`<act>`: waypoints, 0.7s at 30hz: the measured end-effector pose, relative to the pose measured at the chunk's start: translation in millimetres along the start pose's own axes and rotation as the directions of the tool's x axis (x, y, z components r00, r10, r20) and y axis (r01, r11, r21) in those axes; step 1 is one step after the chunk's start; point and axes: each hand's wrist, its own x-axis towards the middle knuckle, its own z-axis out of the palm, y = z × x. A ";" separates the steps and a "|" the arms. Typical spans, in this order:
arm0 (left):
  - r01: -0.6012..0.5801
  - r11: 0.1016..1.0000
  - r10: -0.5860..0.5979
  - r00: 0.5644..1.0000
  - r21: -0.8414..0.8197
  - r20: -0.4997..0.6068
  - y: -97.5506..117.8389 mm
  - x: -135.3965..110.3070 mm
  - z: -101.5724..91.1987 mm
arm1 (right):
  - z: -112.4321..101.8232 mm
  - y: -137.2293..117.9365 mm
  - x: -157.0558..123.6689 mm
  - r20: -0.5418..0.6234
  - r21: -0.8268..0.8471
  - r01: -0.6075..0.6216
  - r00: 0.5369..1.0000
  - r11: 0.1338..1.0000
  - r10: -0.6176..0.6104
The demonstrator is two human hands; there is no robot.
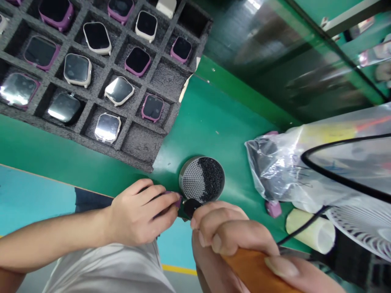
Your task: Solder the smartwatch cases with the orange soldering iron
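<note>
My left hand [143,213] is closed around a purple watch case [174,197] at the table's near edge; most of the case is hidden by the fingers. In my right hand [241,230] is a screwdriver with an orange handle [250,268] and a black nose [191,206]. That nose points at the watch case, close to the left fingertips; whether the tip touches it I cannot tell. Just beyond both hands stands a round metal dish [181,179] with a dimpled floor, its right half covered in tiny black pieces that look like screws.
At upper left, a grey foam tray [119,152] holds several square watches in purple, white and black. Clear plastic bags [275,162] lie to the right, near a small purple piece [273,208], a pale yellow roll [308,230], a black cable [336,171] and a white fan [363,228].
</note>
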 end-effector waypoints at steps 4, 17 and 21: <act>-0.011 1.000 0.011 1.000 -0.009 0.022 -1.7 -1.9 0.1 | 20.9 17.1 -5.6 -0.182 0.157 0.187 0.971 0.970 -0.158; 0.178 0.963 -0.194 0.979 -0.204 -0.060 -0.5 5.9 -7.7 | 23.6 25.1 -31.2 -0.509 0.180 0.416 0.815 0.891 -0.278; 0.177 0.947 -0.196 0.979 -0.266 -0.047 -2.0 6.5 -10.8 | 26.5 23.3 -27.7 -0.498 0.248 0.452 0.818 0.857 -0.288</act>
